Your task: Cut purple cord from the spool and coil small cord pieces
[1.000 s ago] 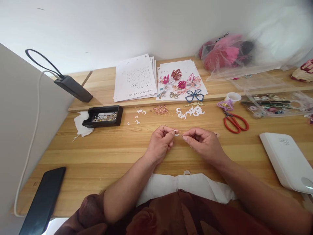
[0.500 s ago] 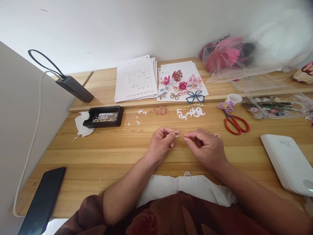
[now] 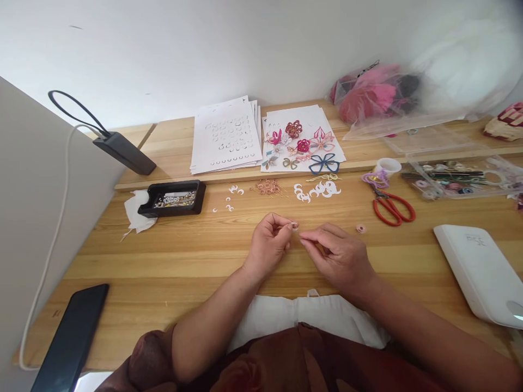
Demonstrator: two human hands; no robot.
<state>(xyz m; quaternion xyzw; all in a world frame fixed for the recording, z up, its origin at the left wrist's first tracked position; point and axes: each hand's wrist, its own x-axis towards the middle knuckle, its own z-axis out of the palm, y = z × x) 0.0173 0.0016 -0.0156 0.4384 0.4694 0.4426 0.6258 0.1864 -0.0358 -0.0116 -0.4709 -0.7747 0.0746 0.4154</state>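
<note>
My left hand (image 3: 269,242) pinches a small white crescent piece (image 3: 295,226) between thumb and fingertips. Just right of it, my right hand (image 3: 337,253) has thumb and forefinger pressed together; what they hold is too fine to make out. The fingertips of the two hands are a short gap apart. Beyond the hands lie white paper crescents (image 3: 327,189), with a few smaller ones (image 3: 229,208) farther left. Between these groups sits a cluster of copper-coloured wire loops (image 3: 268,187). A small pink spool (image 3: 360,228) rests right of my right hand.
Red-handled scissors (image 3: 393,211) and a clear box of supplies (image 3: 453,182) are at the right, near a white power bank (image 3: 476,272). A black tray (image 3: 198,198) of beads and a phone (image 3: 73,332) lie left. Flower ornaments (image 3: 303,145) rest on paper behind.
My right hand has moved left, closer to my left hand and the white crescent. The pink spool shows more fully now. The whole view has shifted slightly.
</note>
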